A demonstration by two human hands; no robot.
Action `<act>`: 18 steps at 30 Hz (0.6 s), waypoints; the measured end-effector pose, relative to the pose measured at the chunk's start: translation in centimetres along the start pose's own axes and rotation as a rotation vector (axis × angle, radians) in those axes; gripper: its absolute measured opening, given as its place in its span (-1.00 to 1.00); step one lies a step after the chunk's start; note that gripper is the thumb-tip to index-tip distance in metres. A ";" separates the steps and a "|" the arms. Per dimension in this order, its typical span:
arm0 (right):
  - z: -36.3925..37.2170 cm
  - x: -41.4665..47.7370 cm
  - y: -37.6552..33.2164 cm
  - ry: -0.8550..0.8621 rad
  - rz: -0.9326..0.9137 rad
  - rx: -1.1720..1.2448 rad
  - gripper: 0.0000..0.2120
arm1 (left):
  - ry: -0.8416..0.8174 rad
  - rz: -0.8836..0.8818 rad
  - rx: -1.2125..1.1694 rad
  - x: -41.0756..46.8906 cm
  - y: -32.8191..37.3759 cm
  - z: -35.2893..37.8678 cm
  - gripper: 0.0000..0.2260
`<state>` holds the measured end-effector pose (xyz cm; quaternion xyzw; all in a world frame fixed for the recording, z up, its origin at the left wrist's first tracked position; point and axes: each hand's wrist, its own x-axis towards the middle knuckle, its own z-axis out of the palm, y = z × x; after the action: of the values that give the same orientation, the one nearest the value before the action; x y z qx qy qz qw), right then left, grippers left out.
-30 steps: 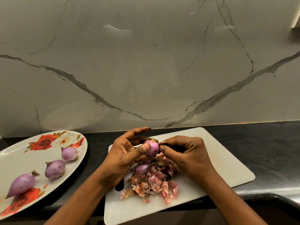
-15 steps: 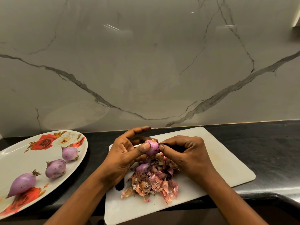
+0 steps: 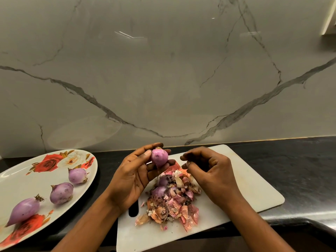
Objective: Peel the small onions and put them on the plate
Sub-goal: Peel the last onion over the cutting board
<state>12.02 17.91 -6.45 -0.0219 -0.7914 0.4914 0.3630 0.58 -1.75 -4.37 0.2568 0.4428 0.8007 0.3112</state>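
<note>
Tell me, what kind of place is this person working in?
Most likely a home kitchen: a dark counter backed by a marble-look wall, a white cutting board heaped with onion skins, and a rose-patterned plate holding peeled small onions.

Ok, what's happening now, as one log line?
left hand: holds onion over cutting board | right hand: fingers curled, clear of onion | plate: three onions | peel pile: on board

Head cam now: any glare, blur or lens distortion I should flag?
Head view: light streaks glare on the marble backsplash; right hand fingers motion-blurred; onion in left hand sharp; counter edge bows, wide-angle.
</note>
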 end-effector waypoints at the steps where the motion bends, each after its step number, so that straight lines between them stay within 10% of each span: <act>1: 0.0 0.0 0.0 -0.008 -0.018 -0.014 -0.76 | 0.002 -0.007 0.015 0.0 0.0 0.0 -0.66; 18: 0.3 0.3 0.0 -0.031 -0.138 -0.154 -0.86 | -0.004 0.007 0.230 -0.3 -0.4 1.0 -0.65</act>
<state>11.68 17.79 -6.34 0.0125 -0.8320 0.4031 0.3810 1.50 -1.27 -4.26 0.2942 0.5303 0.7450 0.2778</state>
